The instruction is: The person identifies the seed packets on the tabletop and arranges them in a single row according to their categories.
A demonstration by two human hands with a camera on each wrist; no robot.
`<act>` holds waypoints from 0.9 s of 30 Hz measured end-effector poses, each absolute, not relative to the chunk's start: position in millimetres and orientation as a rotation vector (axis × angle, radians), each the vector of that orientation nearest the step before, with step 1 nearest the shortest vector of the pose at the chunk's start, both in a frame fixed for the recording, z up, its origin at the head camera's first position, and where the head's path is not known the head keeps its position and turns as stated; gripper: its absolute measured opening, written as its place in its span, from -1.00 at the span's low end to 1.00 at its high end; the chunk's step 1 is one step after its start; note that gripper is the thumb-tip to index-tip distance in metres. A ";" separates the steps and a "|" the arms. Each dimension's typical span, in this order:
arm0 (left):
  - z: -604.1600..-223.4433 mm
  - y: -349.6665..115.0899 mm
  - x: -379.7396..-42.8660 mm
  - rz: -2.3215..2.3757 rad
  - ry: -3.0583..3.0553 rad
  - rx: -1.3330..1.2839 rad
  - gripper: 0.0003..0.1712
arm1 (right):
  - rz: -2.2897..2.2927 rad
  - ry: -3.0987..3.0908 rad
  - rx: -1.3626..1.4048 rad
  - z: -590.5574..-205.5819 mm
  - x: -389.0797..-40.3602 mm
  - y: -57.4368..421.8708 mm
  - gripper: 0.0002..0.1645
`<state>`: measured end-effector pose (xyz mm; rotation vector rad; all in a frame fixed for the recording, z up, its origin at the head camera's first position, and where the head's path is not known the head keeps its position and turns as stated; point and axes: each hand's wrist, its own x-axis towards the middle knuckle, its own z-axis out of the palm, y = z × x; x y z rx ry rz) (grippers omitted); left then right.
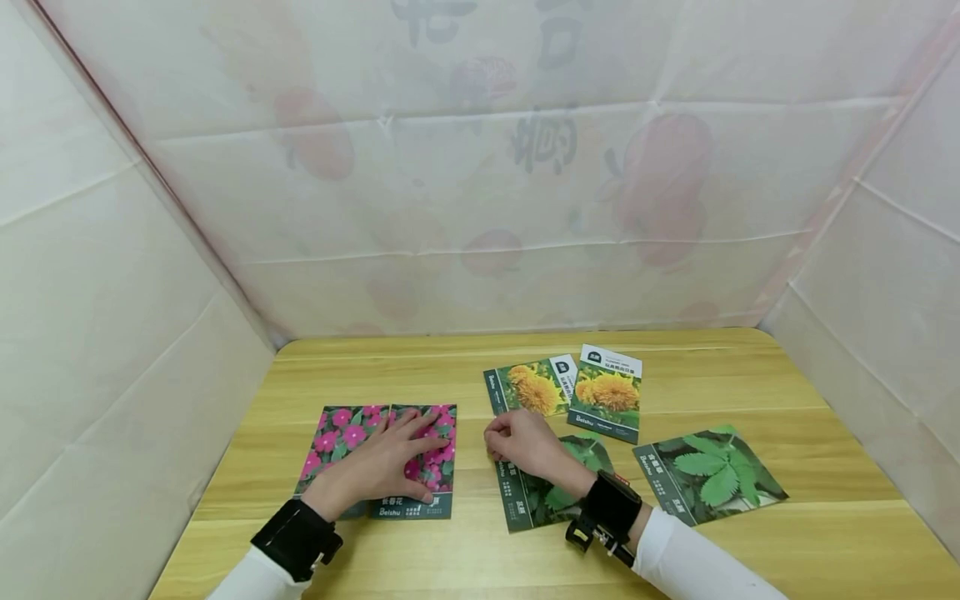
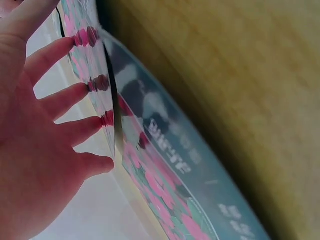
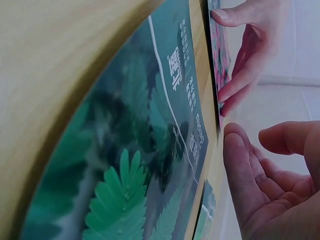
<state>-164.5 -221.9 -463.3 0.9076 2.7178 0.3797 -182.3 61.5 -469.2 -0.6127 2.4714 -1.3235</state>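
Two seed packets with pink flowers lie side by side at the left, the left packet (image 1: 337, 435) and the right packet (image 1: 441, 508). My left hand (image 1: 375, 467) rests across them with spread fingers; in the left wrist view its fingertips (image 2: 98, 121) touch the glossy front of one packet. My right hand (image 1: 525, 442) is over the upper left corner of a green-leaf seed packet (image 1: 525, 510). Its fingers are loosely bent, and the right wrist view shows a gap between thumb and forefinger with nothing held. That hand and wrist cover part of the packet.
Behind the right hand lie two yellow-flower packets, one tilted (image 1: 538, 387) and one nearly upright (image 1: 606, 392), their edges close together. Another green-leaf packet (image 1: 712, 475) lies slanted at the right. Pale cloth walls (image 1: 450, 200) enclose the wooden table (image 1: 360, 367) at the back and sides.
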 end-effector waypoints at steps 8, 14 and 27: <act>-461.0 -219.5 -164.1 0.458 2.728 0.908 -0.05 | -1.325 2.492 -0.592 -466.3 -182.4 71.3 -0.71; -456.8 -204.2 -168.0 0.551 2.837 0.937 -0.26 | -1.205 2.677 -0.586 -460.9 -189.5 96.9 -0.72; -444.5 -174.9 -177.9 0.642 3.020 0.914 -0.60 | -0.870 2.827 -0.702 -461.8 -190.4 151.2 -0.71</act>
